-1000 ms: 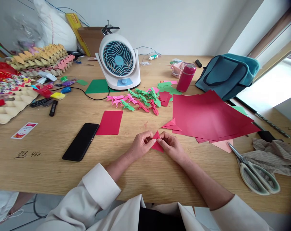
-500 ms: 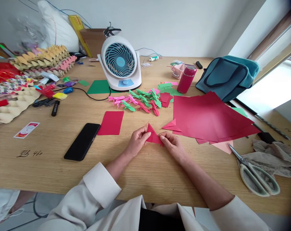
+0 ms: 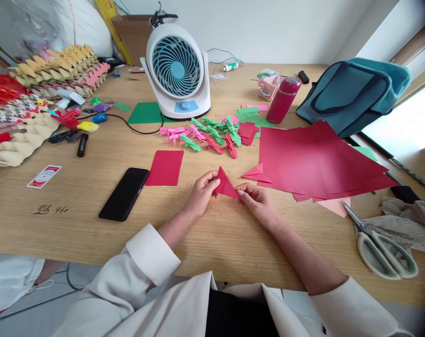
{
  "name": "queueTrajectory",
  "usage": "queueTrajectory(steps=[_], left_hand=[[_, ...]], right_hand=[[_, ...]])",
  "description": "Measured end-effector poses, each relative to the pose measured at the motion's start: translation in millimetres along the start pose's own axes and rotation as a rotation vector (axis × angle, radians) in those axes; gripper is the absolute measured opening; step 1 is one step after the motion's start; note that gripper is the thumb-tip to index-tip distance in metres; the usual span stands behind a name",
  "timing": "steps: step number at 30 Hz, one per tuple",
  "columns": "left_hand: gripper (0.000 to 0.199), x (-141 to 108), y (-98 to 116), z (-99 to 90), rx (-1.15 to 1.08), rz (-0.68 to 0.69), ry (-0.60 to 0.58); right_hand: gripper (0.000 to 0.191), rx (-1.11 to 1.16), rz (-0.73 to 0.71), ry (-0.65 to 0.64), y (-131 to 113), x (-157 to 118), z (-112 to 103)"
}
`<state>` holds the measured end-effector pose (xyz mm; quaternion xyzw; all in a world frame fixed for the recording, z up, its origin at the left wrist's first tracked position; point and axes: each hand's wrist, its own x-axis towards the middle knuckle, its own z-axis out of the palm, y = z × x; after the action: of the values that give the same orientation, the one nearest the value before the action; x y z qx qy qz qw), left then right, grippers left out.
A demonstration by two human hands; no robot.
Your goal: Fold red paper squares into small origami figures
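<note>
A small folded red paper triangle [image 3: 225,184] is held between my hands, just above the wooden table. My left hand [image 3: 206,189] pinches its left side, thumb on top. The right corner is gripped by the fingertips of my right hand [image 3: 252,199]. Another folded red paper piece [image 3: 257,173] lies to the right, beside large red sheets [image 3: 314,161]. Left of my hands are a red sheet [image 3: 165,167] and a black phone [image 3: 124,194]. Beyond them rests a pile of folded pink, green and red paper figures [image 3: 212,132].
A white fan [image 3: 179,75] stands at the back, with a red bottle [image 3: 283,100] and a teal bag [image 3: 353,100] to its right. Scissors [image 3: 381,243] and a cloth lie at the right. Egg trays [image 3: 23,138] and a marker [image 3: 82,145] are at the left.
The camera view has shifted, so the table items appear higher. My hands still hold the red triangle, which now shows a flatter, more open face between them.
</note>
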<state>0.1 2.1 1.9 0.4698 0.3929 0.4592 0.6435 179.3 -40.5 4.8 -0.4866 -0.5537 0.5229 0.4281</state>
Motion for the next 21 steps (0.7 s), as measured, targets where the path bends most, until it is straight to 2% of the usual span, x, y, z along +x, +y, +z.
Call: queueTrajectory(steps=[4, 6, 11, 15, 21], left_hand=[[0.036, 1.6, -3.7, 0.3, 0.046, 0.076, 0.094], [0.034, 2.0, -5.4, -0.4, 0.098, 0.146, 0.115], [0.012, 1.3, -2.1, -1.8, 0.346, 0.316, 0.108], [0.012, 0.9, 1.0, -3.6, 0.490, 0.375, 0.118], [0.016, -1.5, 1.2, -1.7, 0.535, 0.402, 0.020]], right_hand=[[0.034, 0.067, -0.028, -0.009, 3.4, 1.2, 1.3], [0.036, 0.069, -0.055, -0.002, 4.8, 1.2, 1.8], [0.038, 0.063, -0.094, 0.024, 3.6, -0.3, 1.5], [0.033, 0.089, -0.096, 0.035, -0.6, -3.0, 0.8], [0.037, 0.093, -0.100, -0.011, 1.8, -3.3, 3.6]])
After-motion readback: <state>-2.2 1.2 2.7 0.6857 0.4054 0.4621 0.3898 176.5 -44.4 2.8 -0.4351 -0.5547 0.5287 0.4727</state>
